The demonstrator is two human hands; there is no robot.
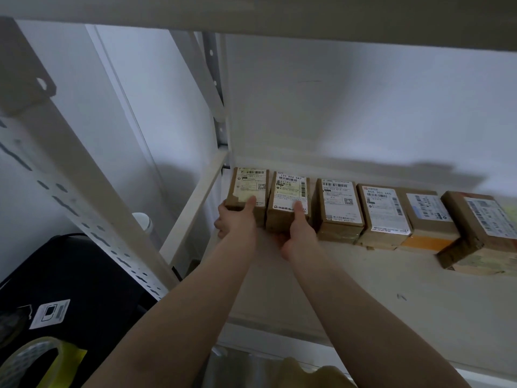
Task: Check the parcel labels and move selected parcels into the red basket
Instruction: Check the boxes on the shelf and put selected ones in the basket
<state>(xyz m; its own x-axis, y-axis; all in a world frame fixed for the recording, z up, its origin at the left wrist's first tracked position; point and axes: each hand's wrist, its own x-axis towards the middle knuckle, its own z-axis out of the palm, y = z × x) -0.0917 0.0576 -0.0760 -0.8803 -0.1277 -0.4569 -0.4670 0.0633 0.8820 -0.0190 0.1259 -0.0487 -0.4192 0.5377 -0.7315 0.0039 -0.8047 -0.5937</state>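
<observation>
Several brown cardboard parcels with white labels stand in a row along the back of a white shelf (363,281). My left hand (236,219) grips the leftmost parcel (247,189), thumb on its label. My right hand (296,233) holds the second parcel (289,197), thumb on top and fingers under its front edge. To the right stand a third parcel (338,205), a fourth parcel (384,211), a parcel with an orange side (428,219) and a tilted parcel (481,228). No red basket is in view.
A white perforated upright (70,197) of the shelving crosses the left side. The shelf above (279,12) hangs close overhead. A black bag with a white sticker (50,313) and a roll of tape (33,362) lie at lower left. A white wall is behind.
</observation>
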